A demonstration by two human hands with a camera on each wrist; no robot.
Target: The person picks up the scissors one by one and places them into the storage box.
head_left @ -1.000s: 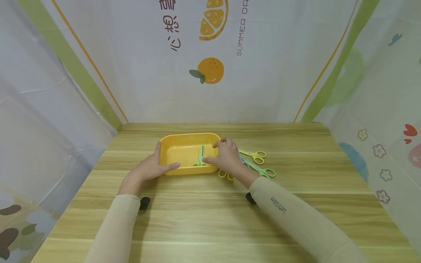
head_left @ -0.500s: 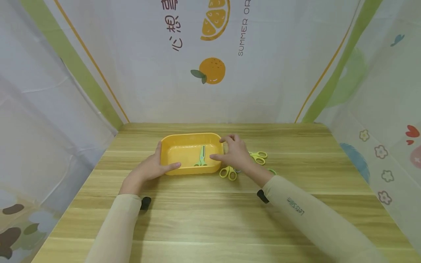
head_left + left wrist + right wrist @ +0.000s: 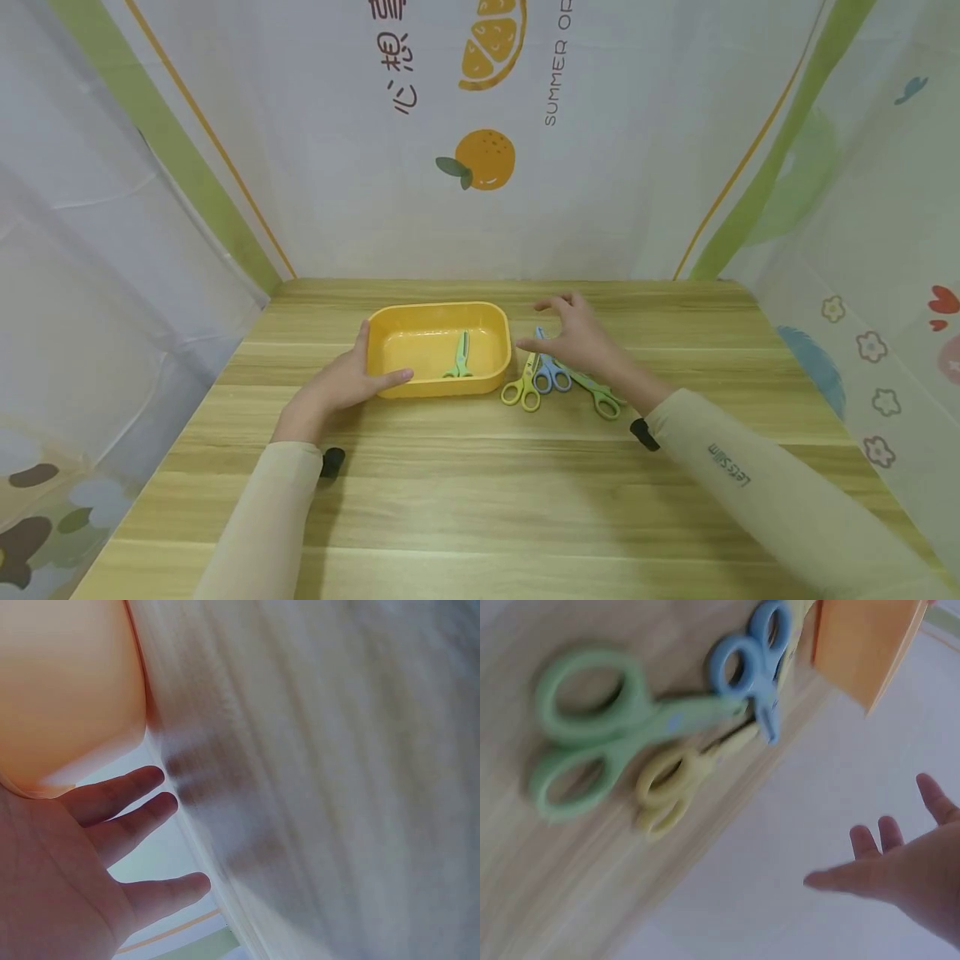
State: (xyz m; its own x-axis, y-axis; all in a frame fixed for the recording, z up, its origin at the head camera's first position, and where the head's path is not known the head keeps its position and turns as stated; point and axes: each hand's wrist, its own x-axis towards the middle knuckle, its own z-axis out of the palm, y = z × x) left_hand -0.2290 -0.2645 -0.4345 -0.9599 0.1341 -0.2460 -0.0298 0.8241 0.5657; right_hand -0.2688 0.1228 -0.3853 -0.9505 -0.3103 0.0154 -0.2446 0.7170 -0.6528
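Observation:
My left hand (image 3: 341, 385) holds the left end of a yellow plastic bin (image 3: 431, 389), thumb over the near rim and a finger along the end wall. In the left wrist view, several fingers (image 3: 131, 829) stretch out straight beside the bin. Inside the bin lie light-green scissors (image 3: 461, 357). My right hand (image 3: 581, 337) hovers over the scissors right of the bin, fingers spread and holding nothing. Beneath it lie yellow scissors (image 3: 525, 387), blue scissors (image 3: 552, 373) and green scissors (image 3: 602, 398). A second yellow pair (image 3: 664, 787) shows in the right wrist view; the hand hides it in the head view.
The wooden table (image 3: 465, 500) carries the bin and the loose scissors. A white curtain (image 3: 600, 167) with printed oranges hangs at its far edge, and more printed cloth hangs at both sides.
My right hand has left the bin's right end and moved right, over the scissors. The blue scissors have come into fuller view. My left hand and the bin have stayed in place.

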